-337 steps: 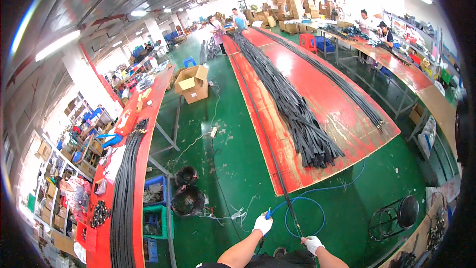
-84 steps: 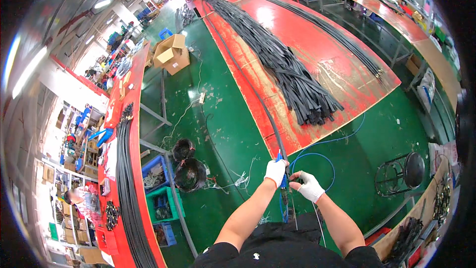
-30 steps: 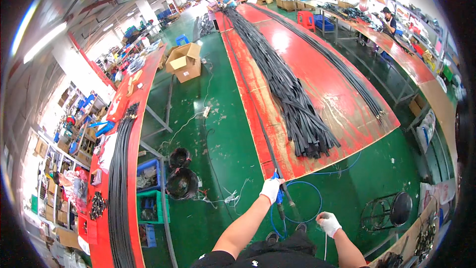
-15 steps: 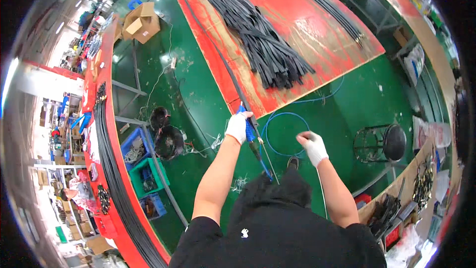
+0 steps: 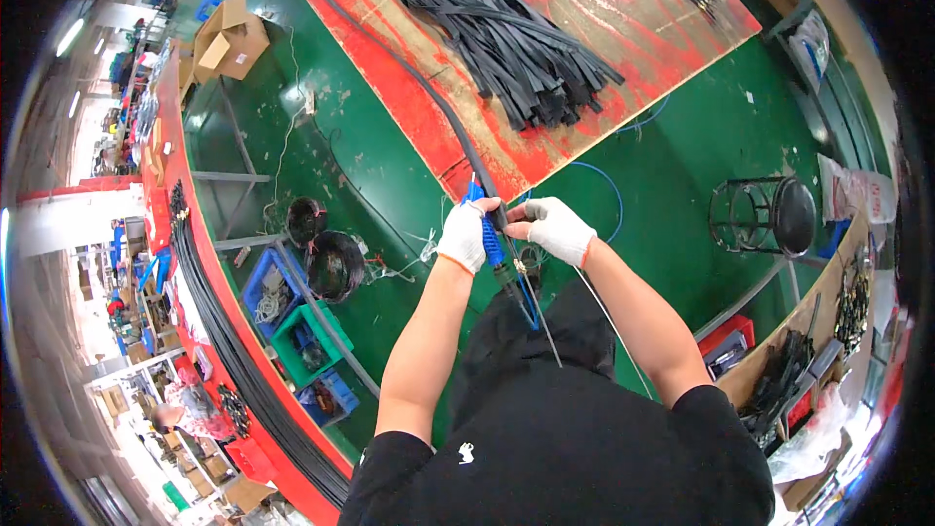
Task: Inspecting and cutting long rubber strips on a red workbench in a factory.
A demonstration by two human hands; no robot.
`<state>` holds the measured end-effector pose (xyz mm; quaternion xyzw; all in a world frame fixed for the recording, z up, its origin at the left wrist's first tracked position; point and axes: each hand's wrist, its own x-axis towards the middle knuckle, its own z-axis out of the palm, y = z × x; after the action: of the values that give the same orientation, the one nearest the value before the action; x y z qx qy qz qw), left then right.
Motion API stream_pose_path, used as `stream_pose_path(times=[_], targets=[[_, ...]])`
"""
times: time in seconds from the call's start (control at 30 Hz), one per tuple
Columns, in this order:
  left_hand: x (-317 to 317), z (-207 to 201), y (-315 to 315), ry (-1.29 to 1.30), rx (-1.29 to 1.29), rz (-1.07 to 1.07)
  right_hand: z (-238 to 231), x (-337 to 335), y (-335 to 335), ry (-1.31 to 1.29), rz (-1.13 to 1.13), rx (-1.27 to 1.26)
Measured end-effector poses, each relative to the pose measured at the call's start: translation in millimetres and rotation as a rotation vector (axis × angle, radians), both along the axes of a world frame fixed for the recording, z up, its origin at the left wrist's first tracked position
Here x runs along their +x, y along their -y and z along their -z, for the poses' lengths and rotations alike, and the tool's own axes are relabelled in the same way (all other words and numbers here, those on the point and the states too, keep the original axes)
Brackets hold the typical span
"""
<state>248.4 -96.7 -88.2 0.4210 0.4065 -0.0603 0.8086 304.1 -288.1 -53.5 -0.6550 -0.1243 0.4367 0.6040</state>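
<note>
My left hand (image 5: 465,236), in a white glove with bare fingertips, is closed round a blue air gun (image 5: 493,245) and the end of a long black sleeve (image 5: 466,148). The sleeve runs back along the left edge of the red table. My right hand (image 5: 555,229), gloved the same way, pinches the sleeve's near end beside the left fingers. Below the hands, a thin metal rod (image 5: 551,341) with a brass-coloured fitting points toward my lap. A thin white cord (image 5: 614,326) hangs beside my right forearm. The fingers hide the exact contact at the sleeve's mouth.
A heap of flat black sleeves (image 5: 526,58) lies on the red table (image 5: 643,68). Black cables (image 5: 229,331) line a red bench at left, near a green crate (image 5: 310,341). A round black stool (image 5: 791,216) stands at right, and a blue hose (image 5: 616,197) lies on the floor.
My right hand has moved left and forward, from apart to pinching the sleeve end beside my left hand. The left hand keeps its hold. The whole view has shifted slightly.
</note>
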Motion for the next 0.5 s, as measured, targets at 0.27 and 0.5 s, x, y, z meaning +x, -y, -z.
stream_pose_path(times=[0.27, 0.5], targets=[[12, 1, -9, -0.043, -0.058, 0.053, -6, -11, -4, 0.074, 0.157, -0.063], [24, -17, -12, -0.03, -0.02, 0.046, -16, -19, -21, 0.283, 0.297, -0.132]])
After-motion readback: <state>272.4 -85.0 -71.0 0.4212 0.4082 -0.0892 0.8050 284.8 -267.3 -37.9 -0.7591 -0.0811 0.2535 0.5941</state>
